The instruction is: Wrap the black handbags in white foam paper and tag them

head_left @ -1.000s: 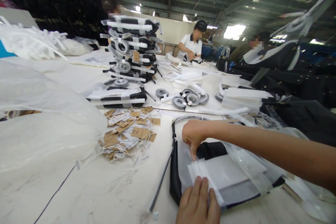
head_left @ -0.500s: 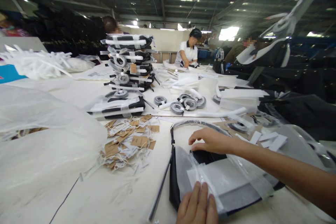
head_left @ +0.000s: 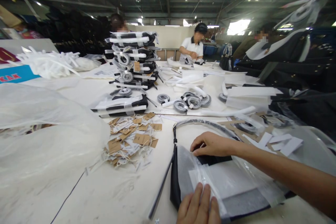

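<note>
A black bag (head_left: 175,182) lies on the table in front of me, covered with white tissue (head_left: 231,182) and clear plastic film. Its wrapped strap (head_left: 204,122) arches behind it. My left hand (head_left: 199,205) rests flat on the film near the bag's front edge, fingers spread. At the bag's upper edge, my right hand (head_left: 207,144) has its thumb and fingertips pinched together; what lies between them is too small to make out. A thin dark strap (head_left: 162,185) runs down along the bag's left side.
Brown and white tags (head_left: 133,140) are heaped left of the bag. Behind them stands a stack of wrapped bags (head_left: 133,63). Coiled straps (head_left: 194,101) lie mid-table. Plastic sheeting (head_left: 52,147) covers the left; paper strips (head_left: 286,143) lie at right. A person (head_left: 193,43) works across the table.
My right thumb and fingers have closed together at the bag's upper edge. My left hand stays on the film. The view has shifted slightly.
</note>
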### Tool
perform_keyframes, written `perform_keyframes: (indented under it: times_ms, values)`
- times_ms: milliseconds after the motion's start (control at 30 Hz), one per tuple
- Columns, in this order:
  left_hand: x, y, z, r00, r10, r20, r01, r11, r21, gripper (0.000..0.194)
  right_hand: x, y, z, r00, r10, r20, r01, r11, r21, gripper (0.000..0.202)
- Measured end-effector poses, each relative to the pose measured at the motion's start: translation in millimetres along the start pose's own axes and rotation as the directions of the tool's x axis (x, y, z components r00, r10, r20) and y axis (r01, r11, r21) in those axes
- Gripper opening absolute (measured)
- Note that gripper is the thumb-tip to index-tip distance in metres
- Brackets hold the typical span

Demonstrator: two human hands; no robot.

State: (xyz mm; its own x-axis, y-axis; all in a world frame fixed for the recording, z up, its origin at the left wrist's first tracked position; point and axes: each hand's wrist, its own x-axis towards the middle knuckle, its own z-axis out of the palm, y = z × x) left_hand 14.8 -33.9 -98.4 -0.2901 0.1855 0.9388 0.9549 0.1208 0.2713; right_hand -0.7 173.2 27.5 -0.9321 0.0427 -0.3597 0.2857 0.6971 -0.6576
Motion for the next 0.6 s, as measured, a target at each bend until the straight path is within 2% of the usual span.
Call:
perform_keyframes:
  times_ms: [133,267,333,467,600]
  values:
    - [-2,-10,-12.3,0.970,0.155,0.186,-0.160,0.987,0.010,0.010,12,-9,-14,0.984,0.068,0.164,-0.046,0.990,-0.135,0.029]
    - [0,-16,-23.8,0.925,0.210,0.317,-0.217,0.976,-0.012,0.010,37,-22,-25,0.942,0.156,0.297,-0.085,0.967,-0.238,0.022]
    - [1,-16,-24.8,0.924,0.209,0.321,-0.215,0.976,-0.015,0.012,51,-26,-28,0.897,0.225,0.380,-0.123,0.954,-0.273,0.020]
    - [1,-13,-20.9,0.957,0.163,0.241,-0.167,0.986,-0.007,0.015,74,-29,-29,0.775,0.351,0.526,-0.213,0.928,-0.305,0.027]
    - [0,-12,-19.3,0.955,0.164,0.246,-0.168,0.986,-0.005,0.016,87,-32,-26,0.695,0.415,0.587,-0.242,0.904,-0.352,0.029]
